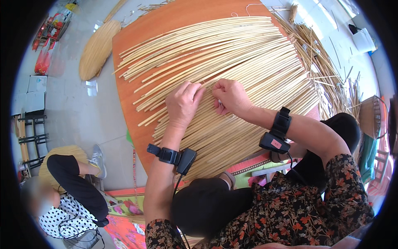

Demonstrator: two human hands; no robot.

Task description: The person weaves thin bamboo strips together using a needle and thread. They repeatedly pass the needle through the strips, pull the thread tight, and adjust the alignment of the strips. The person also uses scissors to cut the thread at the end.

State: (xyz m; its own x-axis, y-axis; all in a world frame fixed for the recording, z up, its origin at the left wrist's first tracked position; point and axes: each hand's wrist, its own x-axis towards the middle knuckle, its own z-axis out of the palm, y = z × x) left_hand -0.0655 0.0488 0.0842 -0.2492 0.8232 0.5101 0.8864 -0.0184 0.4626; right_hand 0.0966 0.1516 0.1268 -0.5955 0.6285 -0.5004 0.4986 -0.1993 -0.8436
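Observation:
Long pale straw-coloured stalks (257, 79) lie side by side as a wide mat across an orange-brown board (145, 31). My left hand (183, 101) is closed in a pinch over the middle of the stalks; what its fingertips grip is too small to make out. Just to its right, my right hand (233, 97) is closed with its fingers curled around white string (220, 102). A loose loop of this string hangs below that hand onto the stalks. The hands are a short gap apart. Both wrists wear black strapped devices.
Loose stalks (331, 79) lie heaped on the floor at the right, near a wicker basket (370, 117). An oval woven piece (99, 50) lies beyond the board's left edge. Another person (76, 199) sits at the lower left. White string (248, 6) trails at the far edge.

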